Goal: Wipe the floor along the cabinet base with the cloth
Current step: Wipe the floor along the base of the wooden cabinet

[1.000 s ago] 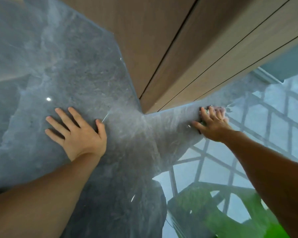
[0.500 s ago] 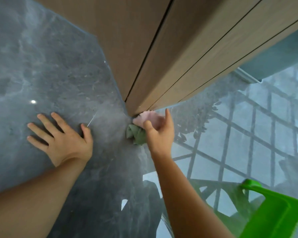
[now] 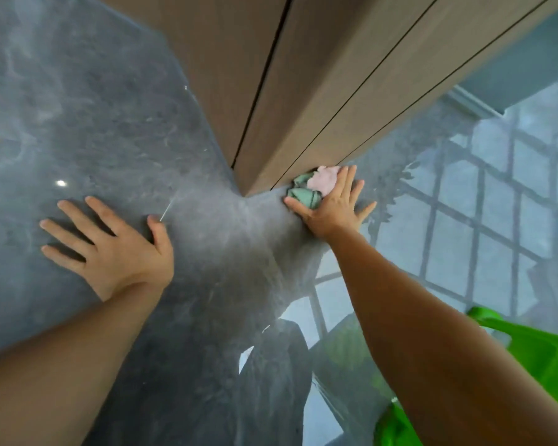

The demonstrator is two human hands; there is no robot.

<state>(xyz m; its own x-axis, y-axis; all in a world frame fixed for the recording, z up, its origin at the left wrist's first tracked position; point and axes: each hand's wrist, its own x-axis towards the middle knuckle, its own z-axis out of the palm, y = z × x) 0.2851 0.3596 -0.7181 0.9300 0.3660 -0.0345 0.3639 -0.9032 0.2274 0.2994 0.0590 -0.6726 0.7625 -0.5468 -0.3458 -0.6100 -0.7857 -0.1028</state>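
Observation:
A crumpled pink and green cloth (image 3: 313, 186) lies on the glossy grey floor (image 3: 226, 252), pushed against the base of the wooden cabinet (image 3: 303, 91) just right of its corner. My right hand (image 3: 332, 204) presses down on the cloth with spread fingers, covering its right part. My left hand (image 3: 110, 249) rests flat on the floor to the left of the cabinet corner, fingers apart, holding nothing.
A bright green plastic object (image 3: 529, 355) stands at the lower right beside my right forearm. The shiny floor on the right mirrors a window grid. The cabinet's two faces meet in a corner between my hands.
My right hand slid with the cloth from the cabinet corner to the right along the base, and the fingers flattened. My left hand stayed planted on the floor.

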